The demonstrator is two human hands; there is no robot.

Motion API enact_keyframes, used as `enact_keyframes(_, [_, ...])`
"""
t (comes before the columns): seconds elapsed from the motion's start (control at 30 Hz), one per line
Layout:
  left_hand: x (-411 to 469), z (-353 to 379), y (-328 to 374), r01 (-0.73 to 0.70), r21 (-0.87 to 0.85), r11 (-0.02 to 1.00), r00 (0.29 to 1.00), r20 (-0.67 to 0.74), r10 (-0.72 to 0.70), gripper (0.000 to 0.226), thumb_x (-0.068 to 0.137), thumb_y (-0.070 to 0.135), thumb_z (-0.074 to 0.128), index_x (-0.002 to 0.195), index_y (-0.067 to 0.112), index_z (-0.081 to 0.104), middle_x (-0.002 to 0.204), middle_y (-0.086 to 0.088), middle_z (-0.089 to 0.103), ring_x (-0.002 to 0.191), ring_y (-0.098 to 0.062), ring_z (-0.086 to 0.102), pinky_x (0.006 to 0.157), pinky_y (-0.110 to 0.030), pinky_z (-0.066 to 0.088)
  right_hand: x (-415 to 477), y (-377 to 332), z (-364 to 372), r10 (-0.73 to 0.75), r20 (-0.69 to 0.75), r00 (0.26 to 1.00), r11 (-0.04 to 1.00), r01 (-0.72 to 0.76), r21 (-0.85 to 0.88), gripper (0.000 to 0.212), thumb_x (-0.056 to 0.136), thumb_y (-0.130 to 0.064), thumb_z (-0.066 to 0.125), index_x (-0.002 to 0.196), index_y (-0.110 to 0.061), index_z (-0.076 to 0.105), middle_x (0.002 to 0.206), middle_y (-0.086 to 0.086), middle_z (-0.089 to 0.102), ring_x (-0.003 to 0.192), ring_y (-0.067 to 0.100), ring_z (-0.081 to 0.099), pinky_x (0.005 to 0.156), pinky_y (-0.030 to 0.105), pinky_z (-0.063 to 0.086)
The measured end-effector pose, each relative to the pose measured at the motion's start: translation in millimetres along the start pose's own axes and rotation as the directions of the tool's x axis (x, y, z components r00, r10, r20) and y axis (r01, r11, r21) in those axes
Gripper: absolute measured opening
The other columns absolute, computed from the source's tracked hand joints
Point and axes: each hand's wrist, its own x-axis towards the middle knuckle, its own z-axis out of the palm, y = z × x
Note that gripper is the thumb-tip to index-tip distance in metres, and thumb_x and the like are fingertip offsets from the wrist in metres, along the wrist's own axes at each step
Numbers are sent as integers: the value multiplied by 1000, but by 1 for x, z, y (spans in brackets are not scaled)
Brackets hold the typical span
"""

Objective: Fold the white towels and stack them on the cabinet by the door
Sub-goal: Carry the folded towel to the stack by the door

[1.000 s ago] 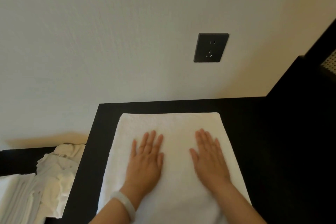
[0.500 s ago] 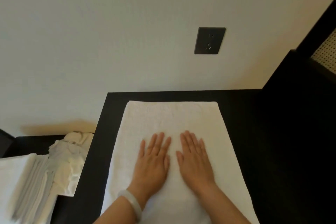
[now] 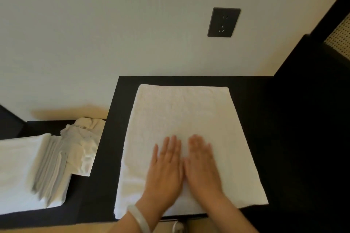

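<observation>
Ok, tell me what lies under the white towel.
The towel lies on the black cabinet top, which shows beside and beyond it. The left hand and right hand press flat on it; anything between towel and top is covered.

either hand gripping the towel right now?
No, the left hand and right hand both lie flat, fingers straight, on the white towel.

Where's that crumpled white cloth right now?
Head view, left side: the crumpled cloth lies between the folded stack and the black cabinet holding the flat towel.
</observation>
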Motion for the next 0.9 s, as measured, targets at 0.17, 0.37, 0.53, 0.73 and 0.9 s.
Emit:
enact_keyframes(0.17, [-25, 3, -25, 30, 66, 997, 999, 37, -33, 57, 103, 38, 21, 156, 16, 24, 163, -4, 18, 150, -23, 18, 116, -49, 13, -21, 13, 1, 52, 37, 998, 998, -51, -19, 68, 100, -48, 13, 157, -12, 17, 165, 5, 11, 152, 19, 10, 119, 39, 4])
enact_keyframes(0.37, [-44, -8, -56, 190, 83, 978, 979, 58, -195, 62, 101, 47, 4, 158, 23, -3, 165, 1, -6, 152, -20, -8, 124, -47, 1, -51, 76, -12, 315, -2, 949, 948, -314, -45, 79, 89, -63, -13, 155, -20, -16, 163, 0, -19, 150, 15, -20, 124, 39, -10])
enact_keyframes(0.53, [-55, -14, -73, 281, 19, 959, 957, 67, -282, 65, 97, 51, -4, 156, 25, -11, 164, 2, -12, 151, -18, -14, 124, -46, -1, -56, 85, -18, 319, 53, 946, 947, -316, -49, 75, 92, -62, -9, 154, -19, -18, 162, -1, -21, 149, 14, -22, 123, 37, -11])
enact_keyframes(0.73, [-72, -29, -86, 208, 15, 978, 975, 83, -208, 67, 96, 51, -1, 156, 22, -2, 164, 1, -7, 151, -18, -9, 122, -40, -4, -59, 85, -21, 158, 43, 987, 987, -158, -1, 74, 91, -60, -9, 155, -21, -7, 165, -1, -7, 151, 11, -14, 123, 36, -13])
enact_keyframes(0.9, [-82, -39, -71, -128, -392, 911, 953, 204, 222, 59, 95, 66, 24, 151, 46, 22, 162, 22, -3, 149, -1, -13, 121, -30, -13, -75, 44, -17, -243, 70, 968, 887, 192, 420, 49, 99, -53, 39, 146, -47, 28, 159, -24, 16, 149, -5, 5, 124, 24, 2])
